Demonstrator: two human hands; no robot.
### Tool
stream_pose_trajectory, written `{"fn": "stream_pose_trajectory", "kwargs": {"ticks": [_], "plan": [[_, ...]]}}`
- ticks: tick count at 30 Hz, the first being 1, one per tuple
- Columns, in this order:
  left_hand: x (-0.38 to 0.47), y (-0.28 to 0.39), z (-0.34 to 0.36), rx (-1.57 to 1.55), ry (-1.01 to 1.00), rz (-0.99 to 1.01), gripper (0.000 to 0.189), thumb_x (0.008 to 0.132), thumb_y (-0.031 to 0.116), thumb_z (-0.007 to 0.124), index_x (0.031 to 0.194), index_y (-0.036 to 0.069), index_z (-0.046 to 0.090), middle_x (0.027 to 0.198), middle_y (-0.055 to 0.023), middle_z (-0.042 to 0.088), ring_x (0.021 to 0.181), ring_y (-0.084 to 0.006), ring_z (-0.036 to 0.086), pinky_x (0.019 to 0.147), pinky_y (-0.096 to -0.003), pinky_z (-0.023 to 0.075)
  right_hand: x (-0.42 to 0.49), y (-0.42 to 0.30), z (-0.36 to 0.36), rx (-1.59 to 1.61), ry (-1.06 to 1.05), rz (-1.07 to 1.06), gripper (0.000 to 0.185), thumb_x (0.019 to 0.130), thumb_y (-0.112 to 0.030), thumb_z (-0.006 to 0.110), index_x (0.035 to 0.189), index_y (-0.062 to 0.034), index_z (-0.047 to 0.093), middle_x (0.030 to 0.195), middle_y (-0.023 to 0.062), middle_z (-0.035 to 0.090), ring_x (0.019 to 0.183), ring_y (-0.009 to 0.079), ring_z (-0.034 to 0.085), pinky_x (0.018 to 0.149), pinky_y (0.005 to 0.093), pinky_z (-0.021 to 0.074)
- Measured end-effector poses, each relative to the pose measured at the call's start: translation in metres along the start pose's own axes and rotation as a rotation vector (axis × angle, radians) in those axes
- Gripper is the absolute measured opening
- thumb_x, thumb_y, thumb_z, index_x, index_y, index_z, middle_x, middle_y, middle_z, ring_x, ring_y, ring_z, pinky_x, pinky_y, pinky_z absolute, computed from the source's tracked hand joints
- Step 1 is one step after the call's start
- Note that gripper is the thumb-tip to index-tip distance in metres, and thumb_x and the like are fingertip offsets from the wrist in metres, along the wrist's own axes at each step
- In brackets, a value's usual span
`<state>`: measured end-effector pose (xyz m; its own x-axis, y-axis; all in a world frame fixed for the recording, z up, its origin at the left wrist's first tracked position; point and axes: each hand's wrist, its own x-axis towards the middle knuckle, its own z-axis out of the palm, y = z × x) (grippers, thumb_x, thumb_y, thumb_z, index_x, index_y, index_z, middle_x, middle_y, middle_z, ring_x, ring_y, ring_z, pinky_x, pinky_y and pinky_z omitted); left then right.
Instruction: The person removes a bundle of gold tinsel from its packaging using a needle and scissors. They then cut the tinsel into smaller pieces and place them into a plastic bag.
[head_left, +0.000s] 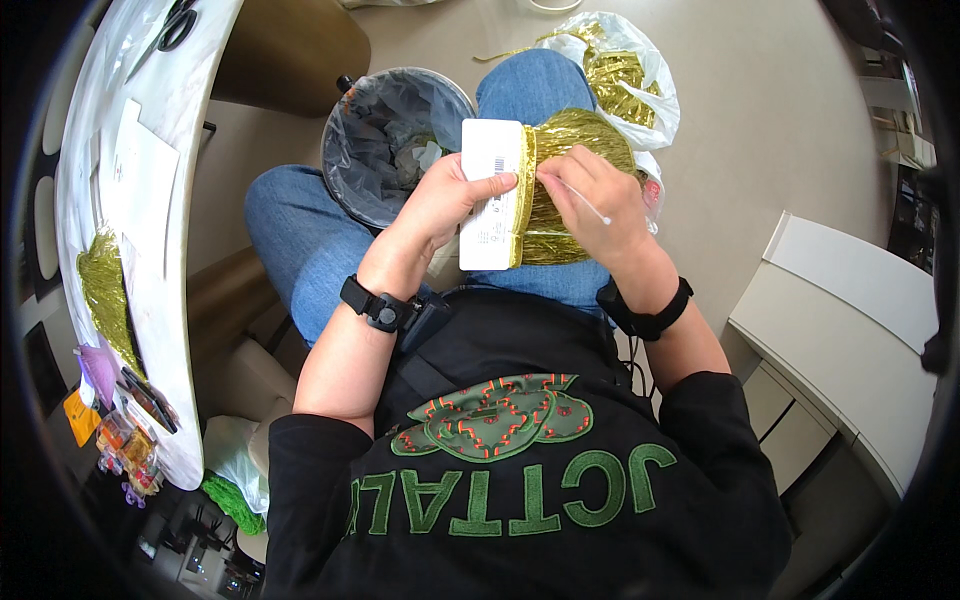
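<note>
My left hand grips a white printed card with its thumb on the face. Gold band trim runs along the card's right edge, and a bundle of gold metallic fringe fans out from it over my knee. Between the thumb and fingers of my right hand is a thin white plastic strand with a small knob at its end. That hand rests against the fringe, close to the gold band. A pale strand also crosses the fringe lower down.
A lined waste bin stands between my legs. Beyond my knee lies a white plastic bag of gold fringe. On the marble-look table at left are scissors, white paper, more gold fringe and a phone. White cabinetry is at right.
</note>
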<state>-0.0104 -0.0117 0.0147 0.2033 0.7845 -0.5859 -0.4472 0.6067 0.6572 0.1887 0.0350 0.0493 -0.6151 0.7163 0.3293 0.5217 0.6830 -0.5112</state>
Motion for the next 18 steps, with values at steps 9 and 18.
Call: {"fn": "stream_pose_trajectory", "kwargs": {"ticks": [9,18], "plan": [[0.0,-0.001,0.0,-0.018,-0.029,0.005,0.029,0.087,0.007,0.07,0.114,-0.001,0.064,0.104,-0.0092,0.071,0.088,-0.0162,0.069,0.079,-0.0306,0.0558,-0.002,0.004,-0.019,0.201,-0.097,0.208,0.021,0.08,-0.01,0.075,0.099,-0.0051,0.068,0.083,0.0073,0.063,0.067,0.0211,0.062,0.059,0.0315,0.0496],[0.001,0.0,0.001,-0.055,-0.01,0.0,0.029,0.088,0.005,0.068,0.115,-0.002,0.063,0.107,-0.0114,0.071,0.092,-0.0194,0.07,0.083,-0.0328,0.0557,-0.01,0.018,-0.066,0.604,0.07,0.247,0.026,0.085,0.007,0.066,0.11,0.0001,0.065,0.097,0.0076,0.071,0.082,0.0123,0.068,0.072,0.024,0.0541]]}}
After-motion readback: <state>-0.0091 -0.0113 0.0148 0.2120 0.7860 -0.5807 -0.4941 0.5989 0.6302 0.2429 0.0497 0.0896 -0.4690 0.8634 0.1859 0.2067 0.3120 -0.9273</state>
